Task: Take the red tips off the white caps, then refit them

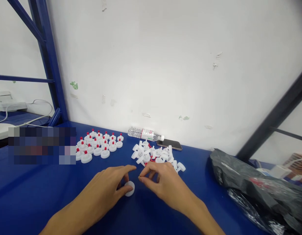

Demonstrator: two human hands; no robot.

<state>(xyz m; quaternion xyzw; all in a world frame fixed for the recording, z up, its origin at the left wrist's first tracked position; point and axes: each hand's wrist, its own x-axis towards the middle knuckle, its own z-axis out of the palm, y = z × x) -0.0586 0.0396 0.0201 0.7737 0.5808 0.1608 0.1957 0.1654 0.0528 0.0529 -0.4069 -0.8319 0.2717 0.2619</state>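
Observation:
My left hand (111, 182) has its thumb and fingers closed around a white round plastic cap (130, 189) just above or on the blue table. Close by on the right, my right hand (157, 179) is pinched, thumb against forefinger; whatever may be between the tips is too small to make out. Behind my right hand lies a loose pile of white plastic nozzle caps (141, 151) with some small red tips (152, 160) among them. Farther left, several white caps with red tips (97, 150) stand upright in rows.
A clear water bottle (147, 134) lies on its side against the wall, with a dark phone (169, 144) beside it. At the right is a grey plastic bag (239, 179). Blue metal posts (53, 62) frame the table (33, 195). A pixelated patch hides part of the left side.

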